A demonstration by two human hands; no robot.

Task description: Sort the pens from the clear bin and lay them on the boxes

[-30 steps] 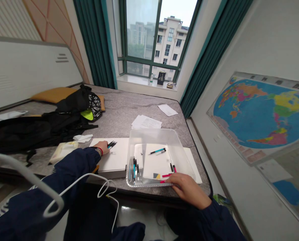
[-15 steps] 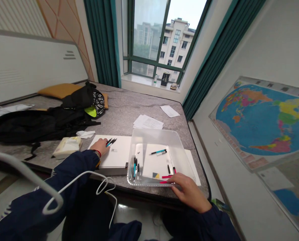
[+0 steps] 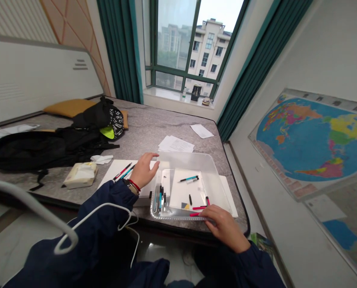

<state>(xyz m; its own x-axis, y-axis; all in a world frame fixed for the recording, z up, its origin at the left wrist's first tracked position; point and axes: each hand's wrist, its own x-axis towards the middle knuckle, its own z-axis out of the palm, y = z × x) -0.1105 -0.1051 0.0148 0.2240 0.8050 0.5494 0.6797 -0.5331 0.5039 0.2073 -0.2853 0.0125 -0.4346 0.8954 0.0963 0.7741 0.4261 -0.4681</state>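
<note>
- Two hands were at a clear bin (image 3: 213, 176), which sat on a bed (image 3: 154, 124).
- Left hand (image 3: 145, 170) loose, thumb and forefinger spread at the bin's left rim, nothing seen between them. Could not tell whether it touched the rim.
- Right hand (image 3: 225, 228) at the bin's near rim, toward the right corner; seemed to pinch the plastic, thumb outside.
- Just left of the bin, on a white box (image 3: 117, 166): a red-and-black pen (image 3: 121, 172) and a blue-and-black pen (image 3: 127, 171), side by side.
- Inside the bin: a turquoise pen (image 3: 188, 179) toward the middle, a cluster of pens (image 3: 160, 198) along the left wall, pink pens (image 3: 199, 207) by the near right corner.
- Judged the pens light, stiff, smooth, apt to roll; mid-barrel looked the surest hold. Bin probably light, with some flex; best taken by opposite rims.
- Sleeve and wrist crowded the near ends of the pens on the box. Left palm hidden. Clustered pens overlapped, count uncertain. A short black piece (image 3: 190, 199) in the bin: cap or pen, unclear.
</note>
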